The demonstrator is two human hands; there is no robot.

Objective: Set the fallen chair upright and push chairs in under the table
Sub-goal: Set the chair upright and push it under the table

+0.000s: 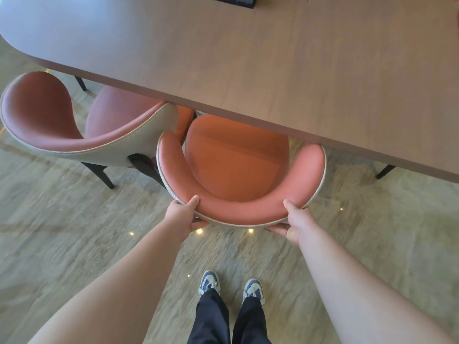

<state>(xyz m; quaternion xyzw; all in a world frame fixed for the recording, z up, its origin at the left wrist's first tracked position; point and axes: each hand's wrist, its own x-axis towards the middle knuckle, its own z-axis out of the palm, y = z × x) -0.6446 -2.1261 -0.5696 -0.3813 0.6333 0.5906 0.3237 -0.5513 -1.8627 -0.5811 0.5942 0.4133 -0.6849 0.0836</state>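
Observation:
An orange-red chair (236,165) with a curved backrest stands upright in front of me, its seat partly under the edge of the brown wooden table (273,58). My left hand (185,217) grips the backrest on its left side, thumb on the inner padding. On the backrest's right side my right hand (293,222) holds the rim the same way. A second chair (74,125) of the same kind stands upright to the left, turned at an angle, its seat partly under the table and its backrest touching the first chair.
A dark table leg (385,171) shows at the right under the table edge. A black socket panel (232,1) is set in the tabletop at the far side. My feet (231,286) stand on a glossy stone-pattern floor behind the chair.

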